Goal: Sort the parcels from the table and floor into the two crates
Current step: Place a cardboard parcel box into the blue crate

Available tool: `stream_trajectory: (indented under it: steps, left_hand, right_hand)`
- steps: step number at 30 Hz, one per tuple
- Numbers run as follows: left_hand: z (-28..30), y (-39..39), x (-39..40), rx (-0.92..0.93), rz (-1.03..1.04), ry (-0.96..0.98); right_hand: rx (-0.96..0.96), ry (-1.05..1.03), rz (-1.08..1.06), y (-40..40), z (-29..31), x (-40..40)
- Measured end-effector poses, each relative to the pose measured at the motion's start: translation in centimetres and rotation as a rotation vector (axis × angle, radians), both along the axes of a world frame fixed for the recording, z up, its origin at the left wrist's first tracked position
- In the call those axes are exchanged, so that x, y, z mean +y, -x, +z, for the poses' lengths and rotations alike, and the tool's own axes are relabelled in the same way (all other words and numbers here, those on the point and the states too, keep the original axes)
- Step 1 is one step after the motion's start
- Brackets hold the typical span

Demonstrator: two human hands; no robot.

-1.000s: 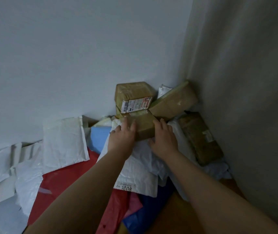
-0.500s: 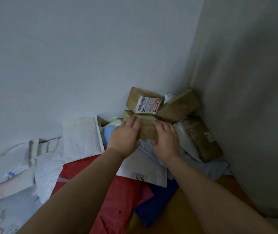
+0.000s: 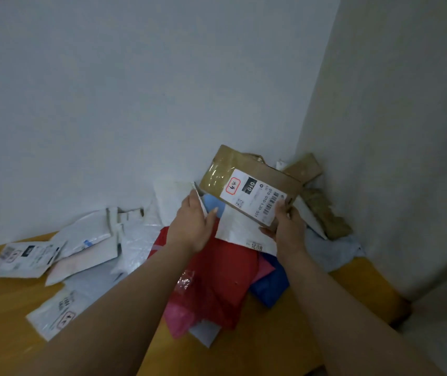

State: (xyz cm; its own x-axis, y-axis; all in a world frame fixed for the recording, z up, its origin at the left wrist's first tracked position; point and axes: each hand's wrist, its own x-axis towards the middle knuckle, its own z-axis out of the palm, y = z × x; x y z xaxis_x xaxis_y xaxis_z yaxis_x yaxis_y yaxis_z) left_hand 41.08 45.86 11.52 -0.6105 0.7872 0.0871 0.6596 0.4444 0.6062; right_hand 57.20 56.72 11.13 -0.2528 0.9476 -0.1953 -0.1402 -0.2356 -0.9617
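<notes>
A brown cardboard box (image 3: 246, 172) with a white "010" label is lifted off the parcel pile and tilted, label towards me. My left hand (image 3: 194, 226) grips its lower left corner, where a thin white edge shows beside the fingers. My right hand (image 3: 287, 229) grips the lower right corner, thumb on the label. Under the box lie a white mailer (image 3: 241, 232), a red bag (image 3: 217, 272) and a blue bag (image 3: 271, 286). No crate is in view.
Two more brown boxes (image 3: 302, 169) (image 3: 325, 215) sit in the wall corner. Several white mailers (image 3: 86, 234) spread over the left of the wooden table (image 3: 271, 348). A pink bag (image 3: 181, 316) lies near the front. Walls close off the back and the right.
Both hands have closed on the labelled brown box and raised it from the pile, turning its label up. My view has pulled back, showing more of the table.
</notes>
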Motion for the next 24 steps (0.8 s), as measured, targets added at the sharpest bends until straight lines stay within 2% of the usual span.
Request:
stream_trajectory:
  steps: [5, 7, 13, 18, 20, 22, 24]
  left_hand:
    - [0.9, 0.2, -3.5, -0.012, 0.009, -0.056]
    - [1.4, 0.4, -4.5, -0.035, 0.034, -0.101]
    - [3.6, 1.7, -7.4, -0.026, 0.114, -0.237]
    - [4.0, 2.4, -9.2, 0.031, 0.089, -0.164]
    - [3.9, 2.0, -9.5, -0.094, 0.025, -0.097]
    - [3.9, 1.2, -9.7, -0.308, -0.074, -0.025]
    - [3.7, 0.0, -9.7, -0.417, -0.165, 0.012]
  right_hand:
    - [0.17, 0.083, -0.009, 0.3, 0.9, -4.0]
    - [0.172, 0.073, -0.017, 0.5, 1.2, -5.0]
    - [-0.089, -0.101, -0.019, 0.3, 1.4, -6.0]
    - [-0.282, -0.352, 0.25, 0.0, 3.0, -5.2]
    - [-0.205, -0.355, 0.314, -0.2, 4.1, -5.0]
    - [-0.124, -0.338, 0.295, -0.6, 5.3, -4.5]
    - [-0.096, -0.351, 0.24, -1.4, 6.5, -3.9]
